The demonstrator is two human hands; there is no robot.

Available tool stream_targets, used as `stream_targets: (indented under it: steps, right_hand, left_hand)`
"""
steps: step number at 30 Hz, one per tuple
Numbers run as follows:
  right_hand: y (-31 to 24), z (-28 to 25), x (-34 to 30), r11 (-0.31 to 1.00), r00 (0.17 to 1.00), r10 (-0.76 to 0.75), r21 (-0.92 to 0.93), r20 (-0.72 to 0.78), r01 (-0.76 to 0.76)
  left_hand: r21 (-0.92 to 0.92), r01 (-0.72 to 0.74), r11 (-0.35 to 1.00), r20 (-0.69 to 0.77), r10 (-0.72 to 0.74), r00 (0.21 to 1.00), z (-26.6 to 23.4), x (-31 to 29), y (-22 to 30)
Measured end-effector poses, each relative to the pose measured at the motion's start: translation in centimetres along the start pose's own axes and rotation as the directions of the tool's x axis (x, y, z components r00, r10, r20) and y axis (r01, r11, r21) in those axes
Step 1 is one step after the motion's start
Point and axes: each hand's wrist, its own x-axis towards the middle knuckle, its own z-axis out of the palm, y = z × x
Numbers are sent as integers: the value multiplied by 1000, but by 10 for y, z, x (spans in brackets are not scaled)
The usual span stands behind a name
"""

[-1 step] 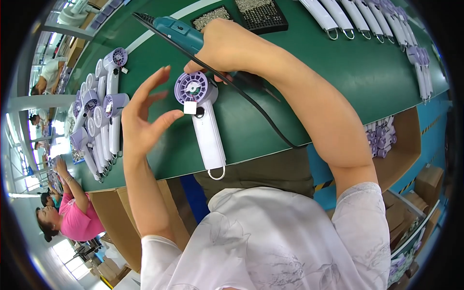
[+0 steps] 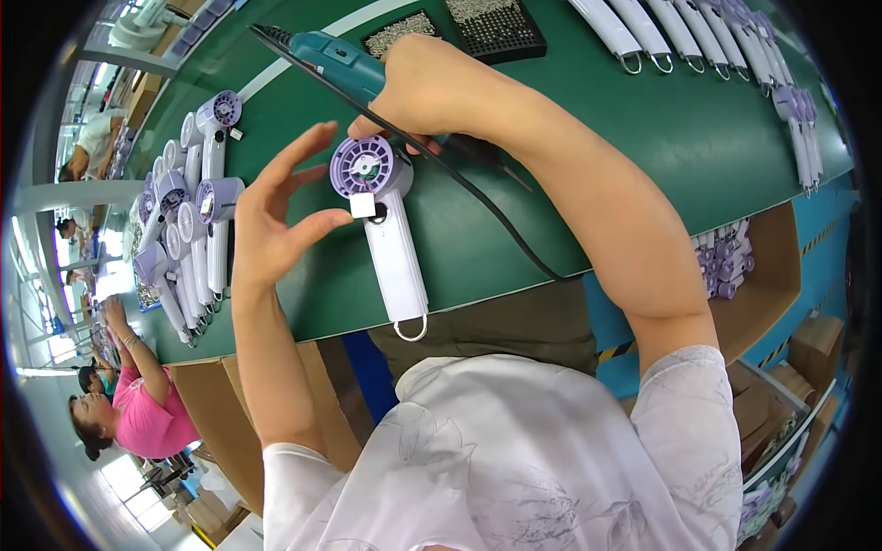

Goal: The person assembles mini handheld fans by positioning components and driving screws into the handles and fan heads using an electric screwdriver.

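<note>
Comparing this moment with the preceding view, we note only a slight change: the left hand (image 2: 262, 239) has edged toward the fan (image 2: 393, 248). It is wide open, fingers spread, with no hold on anything; its thumb tip sits at the white tab (image 2: 362, 205), and we cannot tell whether they touch. In our judgement this brings the hand closer to the work without yet securing the fan. The right hand (image 2: 413, 87) is closed around the teal screwdriver (image 2: 344, 60), its thumb at the fan's far rim; whether it presses there we cannot confirm. The fan lies on the green surface (image 2: 459, 266), its lower end passing the near edge. We record other fans (image 2: 218, 253) toward the left end and a black tray (image 2: 514, 46) near the far edge.
</note>
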Motion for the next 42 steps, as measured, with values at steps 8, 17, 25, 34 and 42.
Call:
stream_targets:
  steps: [8, 17, 25, 34, 42]
  right_hand:
    - [5, -7, -2, 1000, 1000, 3, -16, 31, -2]
    - [9, -6, 1, 998, 999, -38, -58, 24, 40]
    - [20, -11, 5, 998, 996, -36, 57, 81, 31]
    - [17, -18, 5, 972, 984, -98, -197, 146, 126]
    - [13, -20, -4, 973, 986, -18, -226, 164, 55]
  left_hand:
    - [-67, 82, 994, 260, -62, 964, -14, 23, -18]
    - [-90, 135, 987, 233, -111, 966, -15, 23, -23]
    - [-35, 97, 995, 226, -86, 970, -6, 28, -13]
    - [6, 123, 992, 213, -121, 969, -12, 30, -15]
    - [40, 172, 984, 215, -176, 960, -7, 26, -9]
